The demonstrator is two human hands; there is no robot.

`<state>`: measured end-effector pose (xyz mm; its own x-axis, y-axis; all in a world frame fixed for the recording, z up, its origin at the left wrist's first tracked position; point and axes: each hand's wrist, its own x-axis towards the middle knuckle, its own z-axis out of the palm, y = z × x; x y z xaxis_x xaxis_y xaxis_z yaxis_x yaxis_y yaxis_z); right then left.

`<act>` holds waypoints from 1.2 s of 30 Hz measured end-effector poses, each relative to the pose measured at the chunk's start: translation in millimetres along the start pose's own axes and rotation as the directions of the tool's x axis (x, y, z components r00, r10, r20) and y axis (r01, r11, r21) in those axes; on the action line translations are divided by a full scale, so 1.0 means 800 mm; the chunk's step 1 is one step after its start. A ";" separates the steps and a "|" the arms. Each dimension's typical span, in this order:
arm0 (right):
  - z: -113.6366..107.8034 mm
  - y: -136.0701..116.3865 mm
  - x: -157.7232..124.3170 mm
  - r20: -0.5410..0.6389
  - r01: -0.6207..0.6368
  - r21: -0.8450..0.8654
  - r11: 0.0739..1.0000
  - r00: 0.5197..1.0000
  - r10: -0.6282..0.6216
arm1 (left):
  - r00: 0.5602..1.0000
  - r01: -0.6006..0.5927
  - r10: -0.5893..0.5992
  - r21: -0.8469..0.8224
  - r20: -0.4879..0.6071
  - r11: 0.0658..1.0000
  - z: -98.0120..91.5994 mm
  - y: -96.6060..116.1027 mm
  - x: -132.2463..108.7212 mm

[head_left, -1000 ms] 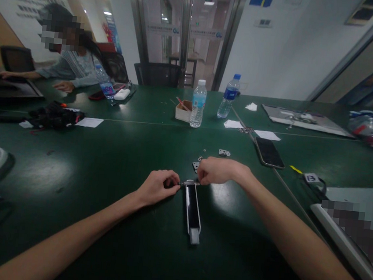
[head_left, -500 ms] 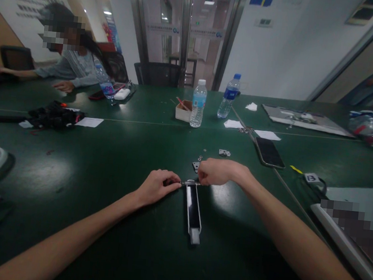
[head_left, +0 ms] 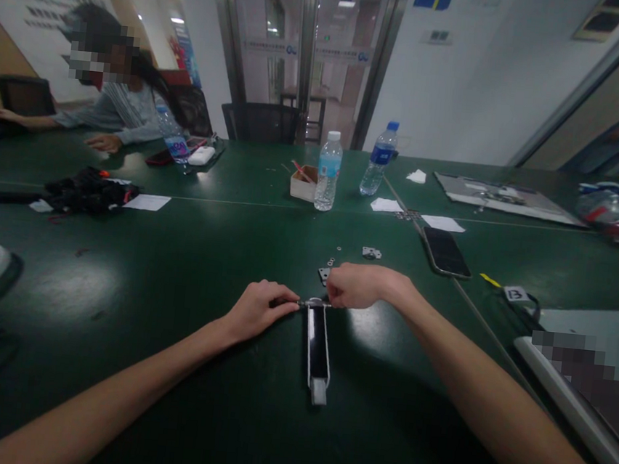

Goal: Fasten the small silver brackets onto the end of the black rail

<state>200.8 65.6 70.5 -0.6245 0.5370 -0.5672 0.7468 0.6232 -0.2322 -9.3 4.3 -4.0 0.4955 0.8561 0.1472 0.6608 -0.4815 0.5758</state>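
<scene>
A long, narrow black piece in a pale frame, with a light grey tab at its near end, lies on the table between my hands. Across its far end runs a thin metal rod. Thumb and fingertips of my left hand pinch the rod's left end. My right hand is curled closed at the rod's right end; its fingers hide what they grip there. Just beyond the right knuckles lies a small metal plate with holes, partly covered by the hand. Several small washers sit near it.
Another metal bracket lies farther back. A phone is to the right, with a laptop-like pale device nearer. Bottles, a small box and a black tangled bundle stand farther off. A person sits at the far left.
The near end of the framed black piece has swung slightly left. Both hands keep nearly the same place and grip at the rod.
</scene>
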 end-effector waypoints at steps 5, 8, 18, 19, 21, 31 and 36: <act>0.002 -0.005 0.002 0.027 -0.003 0.004 1.000 1.000 0.003 | 0.999 -0.042 0.042 -0.025 -0.005 0.999 0.001 -0.004 -0.001; 0.004 -0.009 0.003 0.023 -0.013 0.004 1.000 1.000 0.013 | 0.999 -0.044 0.044 -0.036 -0.009 0.998 0.003 -0.006 -0.001; 0.002 -0.009 0.000 0.020 -0.045 0.056 0.997 0.999 0.044 | 1.000 -0.012 0.012 -0.014 0.015 1.000 -0.001 0.003 0.000; 0.001 -0.009 0.000 0.020 -0.046 0.051 0.998 0.999 0.045 | 1.000 -0.012 0.013 -0.008 0.018 1.000 -0.001 0.003 0.001; 0.000 -0.008 0.000 0.011 -0.049 0.025 0.998 0.999 0.049 | 1.000 -0.010 0.009 0.010 0.017 1.000 0.000 0.002 0.002; 0.002 0.039 0.021 -0.282 -0.169 0.066 0.983 0.942 0.180 | 1.000 0.022 -0.022 -0.010 -0.020 1.000 0.005 -0.006 0.001; 0.015 0.076 0.051 -0.559 -0.317 0.052 0.947 0.777 0.291 | 0.998 0.039 -0.041 -0.025 -0.052 0.999 0.006 -0.005 0.001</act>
<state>223.3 118.7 23.8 -0.3959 0.9159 -0.0665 0.9170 0.3906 -0.0809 -9.0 6.5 -9.8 0.4382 0.8835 0.1652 0.6652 -0.4424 0.6014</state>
